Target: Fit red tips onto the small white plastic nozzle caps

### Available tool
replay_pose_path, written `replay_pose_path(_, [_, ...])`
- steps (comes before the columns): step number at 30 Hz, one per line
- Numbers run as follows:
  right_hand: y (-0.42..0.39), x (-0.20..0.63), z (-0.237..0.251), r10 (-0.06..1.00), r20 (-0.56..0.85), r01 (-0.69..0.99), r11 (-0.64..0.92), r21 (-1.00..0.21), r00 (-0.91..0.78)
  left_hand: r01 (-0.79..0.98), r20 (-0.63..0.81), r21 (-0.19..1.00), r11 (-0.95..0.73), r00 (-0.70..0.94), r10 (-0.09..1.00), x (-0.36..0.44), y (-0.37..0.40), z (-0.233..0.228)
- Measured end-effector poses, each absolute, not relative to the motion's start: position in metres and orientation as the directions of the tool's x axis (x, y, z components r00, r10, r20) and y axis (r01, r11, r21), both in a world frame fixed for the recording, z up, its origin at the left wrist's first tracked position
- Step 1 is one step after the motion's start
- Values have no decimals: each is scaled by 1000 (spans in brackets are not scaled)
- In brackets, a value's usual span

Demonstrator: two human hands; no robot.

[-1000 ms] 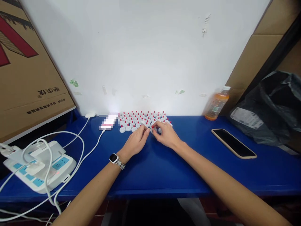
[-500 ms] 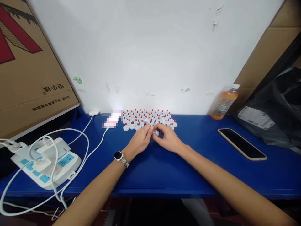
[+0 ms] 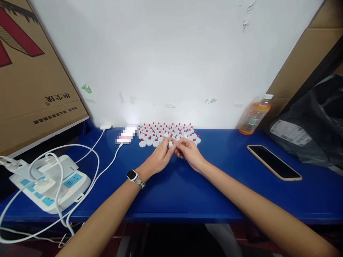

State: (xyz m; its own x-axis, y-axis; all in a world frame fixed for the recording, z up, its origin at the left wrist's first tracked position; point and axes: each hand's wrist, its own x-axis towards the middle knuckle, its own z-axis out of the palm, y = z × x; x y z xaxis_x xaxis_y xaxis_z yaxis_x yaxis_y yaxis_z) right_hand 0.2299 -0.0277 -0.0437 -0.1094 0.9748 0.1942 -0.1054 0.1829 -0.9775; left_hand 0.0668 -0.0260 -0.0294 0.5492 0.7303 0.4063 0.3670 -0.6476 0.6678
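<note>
In the head view, the left hand (image 3: 159,155) pinches a white cap (image 3: 170,144) beside red-tipped caps (image 3: 149,141) standing on the bench's (image 3: 187,192) far side; the right hand's (image 3: 190,153) grip is hidden. That one seems unfinished; how many remain, I can't tell.

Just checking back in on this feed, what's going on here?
A person's hands meet over a blue table. The left hand pinches a small white piece, and the right hand is right beside it; whether it grips anything is unclear. Just beyond, white round pieces with red tips stand grouped near the wall.
</note>
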Motion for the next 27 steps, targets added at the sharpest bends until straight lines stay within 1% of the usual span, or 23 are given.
replay_pose_path(2, [-28,229,-46,956,263,-38,261,-965,-130,384,433,635,-670,541,721,69,-27,-30])
replay_pose_path(4, [-28,226,-47,938,309,-18,310,-951,-154,387,455,608,-693,546,704,70,-28,-31])
replay_pose_path(7, [-28,225,-46,949,279,-114,264,-958,-148,400,498,555,-730,543,676,66,-25,-28])
replay_pose_path(9, [-26,229,-44,969,224,-175,204,-963,-101,434,542,537,-723,479,690,58,-21,-24])
replay_pose_path(10, [-25,231,-43,977,201,-174,186,-967,-72,450,585,553,-702,390,711,53,-18,-22])
replay_pose_path(11, [-25,234,-42,980,194,-137,186,-973,-50,468,606,569,-676,317,729,48,-15,-20])
replay_pose_path(12, [-25,236,-42,977,210,-53,207,-977,-46,483,599,579,-657,295,744,44,-12,-20])
replay_pose_path(13, [-25,237,-42,968,244,73,249,-966,-65,485,572,582,-653,326,752,40,-9,-20])
replay_pose_path(14, [-26,237,-43,953,287,220,303,-927,-102,471,509,599,-648,401,762,38,-6,-21])
replay_pose_path(16, [-28,237,-46,914,352,486,406,-774,-203,430,416,645,-631,495,763,35,-1,-26])
replay_pose_path(18, [-30,238,-49,883,375,632,464,-621,-281,408,362,683,-606,531,766,34,3,-32])
replay_pose_path(20, [-30,241,-51,871,376,687,483,-542,-316,393,333,710,-585,544,770,33,6,-37])
replay_pose_path(24, [-27,249,-50,882,360,726,459,-513,-304,353,310,734,-580,585,749,34,9,-45])
replay_pose_path(27, [-28,250,-47,860,391,736,493,-464,-329,376,330,702,-605,581,744,37,8,-46])
